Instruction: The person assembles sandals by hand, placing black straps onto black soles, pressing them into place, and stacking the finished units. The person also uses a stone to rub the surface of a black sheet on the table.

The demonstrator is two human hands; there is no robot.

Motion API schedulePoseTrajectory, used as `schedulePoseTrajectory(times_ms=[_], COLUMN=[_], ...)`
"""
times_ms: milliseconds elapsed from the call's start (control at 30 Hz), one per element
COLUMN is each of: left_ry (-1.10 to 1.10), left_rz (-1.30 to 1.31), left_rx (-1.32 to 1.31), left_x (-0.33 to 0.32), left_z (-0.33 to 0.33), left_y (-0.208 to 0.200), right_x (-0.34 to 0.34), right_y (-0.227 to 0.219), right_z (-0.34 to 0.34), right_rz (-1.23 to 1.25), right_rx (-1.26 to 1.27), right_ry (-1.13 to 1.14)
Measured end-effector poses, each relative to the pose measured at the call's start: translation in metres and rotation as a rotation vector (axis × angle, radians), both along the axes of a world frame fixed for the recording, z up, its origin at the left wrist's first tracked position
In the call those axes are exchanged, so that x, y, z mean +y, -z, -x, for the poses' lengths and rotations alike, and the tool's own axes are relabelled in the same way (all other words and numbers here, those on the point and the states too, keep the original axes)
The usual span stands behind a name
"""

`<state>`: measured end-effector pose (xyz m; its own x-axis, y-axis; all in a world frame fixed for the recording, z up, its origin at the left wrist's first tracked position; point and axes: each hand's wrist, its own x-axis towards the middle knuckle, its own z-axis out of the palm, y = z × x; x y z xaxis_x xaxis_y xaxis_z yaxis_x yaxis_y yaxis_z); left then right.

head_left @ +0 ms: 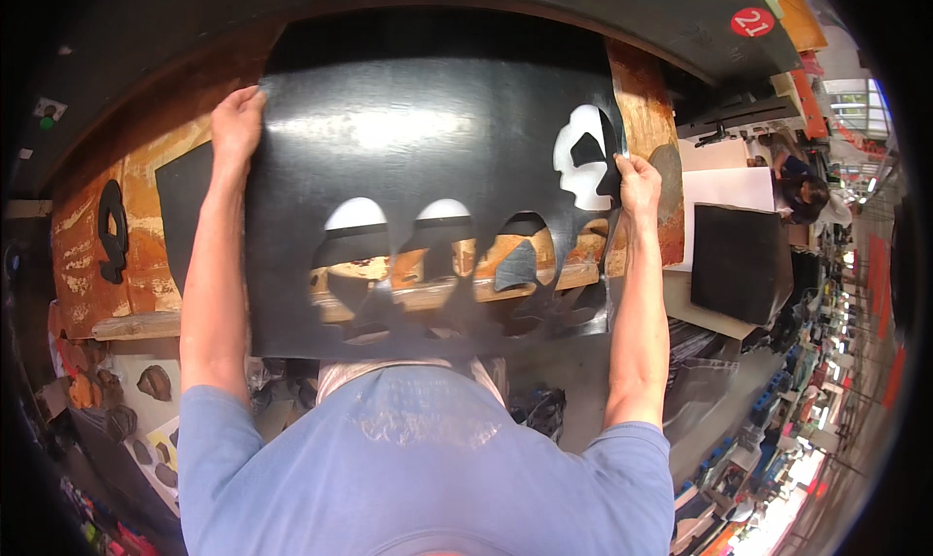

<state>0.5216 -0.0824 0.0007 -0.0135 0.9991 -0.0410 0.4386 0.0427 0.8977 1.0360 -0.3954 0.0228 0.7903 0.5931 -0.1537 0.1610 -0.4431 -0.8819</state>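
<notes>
- Left hand [238,125]: closed on the left edge of a glossy black sheet [330,167] (curved openings pierce it), held over the worn brown workboard [83,230].
- Right hand [639,184]: pinching the sheet's right edge.
- Black looped cutout [113,264]: on the workboard's left end.
- Black slab [739,264]: right of the workboard.

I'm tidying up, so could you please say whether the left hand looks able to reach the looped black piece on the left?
Probably yes: nothing covers the looped black piece, though the left hand must first release the black sheet.
</notes>
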Motion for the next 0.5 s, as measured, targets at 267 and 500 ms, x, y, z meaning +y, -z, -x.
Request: schedulePoseTrajectory(times_ms=[267,500], left_ry=[-0.094,-0.224], left_rz=[-0.029,-0.064], left_rx=[0.111,-0.106], left_x=[-0.033,-0.043], left_z=[0.004,0.011], left_y=[-0.004,0.007], right_x=[-0.062,-0.094], right_y=[-0.015,-0.052], right_z=[0.034,0.085], right_rz=[-0.004,-0.291], right_rx=[0.209,0.327], right_ry=[-0.172,0.016])
